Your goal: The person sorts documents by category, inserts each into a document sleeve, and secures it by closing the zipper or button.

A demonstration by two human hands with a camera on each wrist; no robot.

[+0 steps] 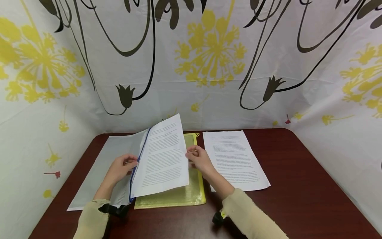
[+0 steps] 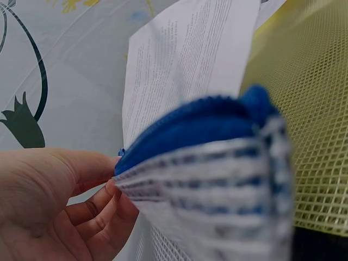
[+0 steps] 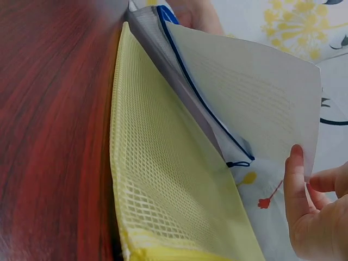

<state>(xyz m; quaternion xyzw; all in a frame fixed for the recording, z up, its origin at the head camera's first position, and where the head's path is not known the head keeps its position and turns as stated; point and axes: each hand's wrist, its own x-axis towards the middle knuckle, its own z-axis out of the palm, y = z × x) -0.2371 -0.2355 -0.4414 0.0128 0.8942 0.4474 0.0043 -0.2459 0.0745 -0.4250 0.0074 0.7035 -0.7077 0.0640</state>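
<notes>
With the left hand [image 1: 120, 168], left of centre, pinching the blue-zipped pouch [image 1: 97, 166] by its rim, seemingly for steadiness. With the right hand [image 1: 203, 161], at centre, gripping printed paper [image 1: 162, 156] by its edge, likely to hold it clear of the yellow mesh pouch [image 1: 179, 197].

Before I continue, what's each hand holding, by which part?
Left hand: white mesh pouch, by its zip edge. Right hand: raised paper, by its right edge.

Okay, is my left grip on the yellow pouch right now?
No, the left wrist view shows the left grip pinching the blue zipper edge of the white pouch, not the yellow pouch.
</notes>
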